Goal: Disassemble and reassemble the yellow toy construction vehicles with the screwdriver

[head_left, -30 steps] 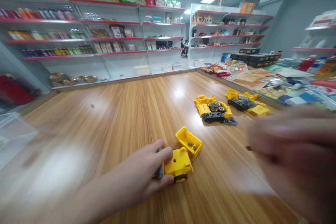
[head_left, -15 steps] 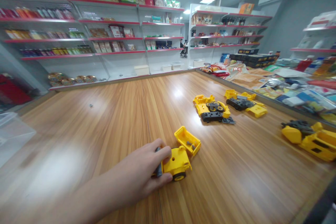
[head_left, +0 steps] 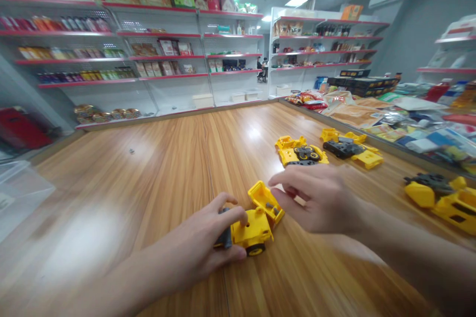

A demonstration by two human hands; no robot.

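**Left hand (head_left: pixel 208 228) gripping yellow toy truck (head_left: pixel 253 228)**

The truck is resting on the wooden table (head_left: pixel 167 158), its grey end sitting within the left hand, whose thumb and fingers are clamping it. A yellow tray (head_left: pixel 257 192) is lying just behind it, holding small grey pieces (head_left: pixel 274 209). The right hand (head_left: pixel 316 198) is hovering at the tray's right edge, fingers curling; whether its fingertips are meeting, I cannot tell. Toy parts (head_left: pixel 292 157) are lying beyond and rightward in three groups.

One head-worn view from close above the wooden tabletop (head_left: pixel 167 168), forward and down, toward the shelves (head_left: pixel 178 77) beyond
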